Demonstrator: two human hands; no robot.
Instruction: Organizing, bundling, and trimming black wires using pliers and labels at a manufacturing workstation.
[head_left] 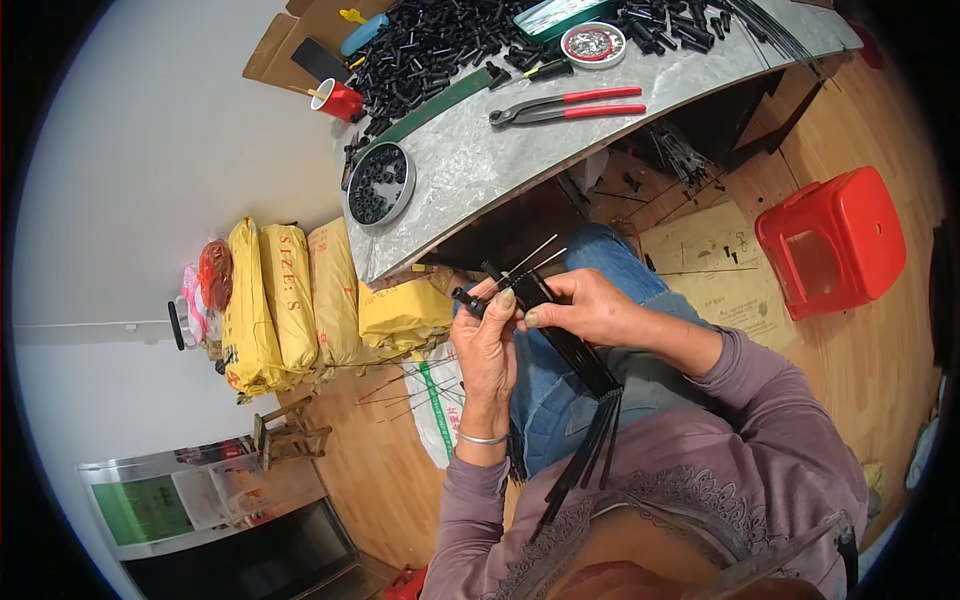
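Observation:
Above my lap, a bundle of thin black ribs (582, 362), like a folded umbrella frame, slants down toward my chest. Its upper end lies between my two hands. My left hand (487, 340) is closed on that end, where a black tubular plastic fitting (468, 299) sticks out past the fingers. From the right, my right hand (590, 308) pinches the ribs, thumb close to the left thumb. Two thin bare metal tips (540, 250) point up beyond the fingers. Exactly how the fitting meets the ribs is hidden by the fingers.
On the grey table (460, 140) lie red-handled pincers (568, 107), a round tin of small black parts (381, 184), a dish of small metal pieces (593, 45) and a heap of black fittings (430, 60). A red stool (832, 240) stands right; yellow sacks (290, 300) stand left.

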